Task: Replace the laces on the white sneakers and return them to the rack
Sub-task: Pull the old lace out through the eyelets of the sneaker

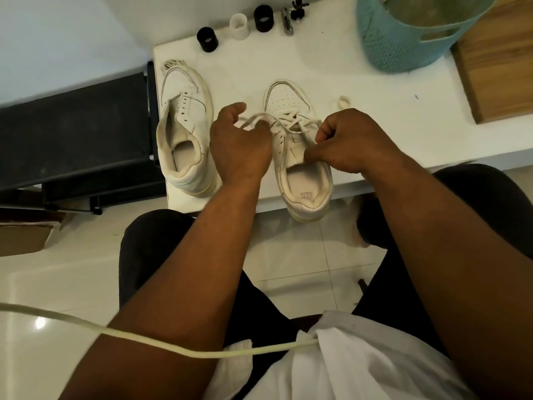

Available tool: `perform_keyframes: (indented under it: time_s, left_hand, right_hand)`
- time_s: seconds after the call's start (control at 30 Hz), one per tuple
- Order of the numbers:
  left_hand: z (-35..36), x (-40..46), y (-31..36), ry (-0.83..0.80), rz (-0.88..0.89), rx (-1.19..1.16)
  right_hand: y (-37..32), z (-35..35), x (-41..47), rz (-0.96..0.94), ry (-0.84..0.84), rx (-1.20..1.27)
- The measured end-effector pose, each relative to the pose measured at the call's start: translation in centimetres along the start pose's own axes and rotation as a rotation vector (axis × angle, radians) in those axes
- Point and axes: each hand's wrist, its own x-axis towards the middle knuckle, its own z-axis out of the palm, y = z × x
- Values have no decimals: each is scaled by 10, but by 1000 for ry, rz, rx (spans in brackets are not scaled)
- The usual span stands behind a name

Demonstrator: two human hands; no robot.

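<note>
Two white sneakers sit on the white worktop (360,90), heels toward the person, so the eyelet rows face the hands. The laced sneaker (300,157), at the centre of the frame, overhangs the near edge of the worktop by its heel, which brings its tongue and eyelets close for threading. A lace (269,120) crosses its lower eyelets near the toe, while the upper holes look unthreaded, so I judge the lacing about half done on this shoe. The left hand (240,145) rests against the shoe's left side, its fingers curled, and the lace end runs in beneath them, probably held taut; the thumb sticks up free. The right hand (344,142) pinches at the right eyelet flap with thumb and forefinger pressed together; whether it holds the other lace end or only the flap I cannot tell. The second sneaker (183,131), at centre left, lies tipped on its side with bare eyelets, apparently waiting its turn, and a bunched lace (171,64) lies at its toe. A small lace loop (343,101) lies on the worktop just right of the laced shoe's toe. At the upper edge stand two black cylinders (207,39), a white one (239,26) and a blue basket (409,33). No rack is in view.
</note>
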Motion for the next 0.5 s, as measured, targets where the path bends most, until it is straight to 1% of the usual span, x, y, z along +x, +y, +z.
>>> perform_keyframes:
  time_s: [0.07,0.13,0.17,0.23,0.3,0.4,0.5]
  left_hand:
    - [4,-8,3,-55,124,83]
    - [7,-15,6,-147,256,154]
    - [7,-17,7,-198,293,195]
    - [6,-22,9,-262,297,249]
    - [6,-26,8,-232,313,300]
    - [7,-30,7,-140,344,366]
    - [9,-30,8,-54,315,300]
  right_hand:
    - [0,0,1,-3,4,-4]
    - [0,0,0,-12,3,-13]
    - [0,0,0,-17,3,-16]
    - [0,0,0,-29,6,-16]
    - [0,0,0,-39,5,-21]
    - [0,-1,0,-40,4,-29]
    - [0,-2,0,-34,-5,-33]
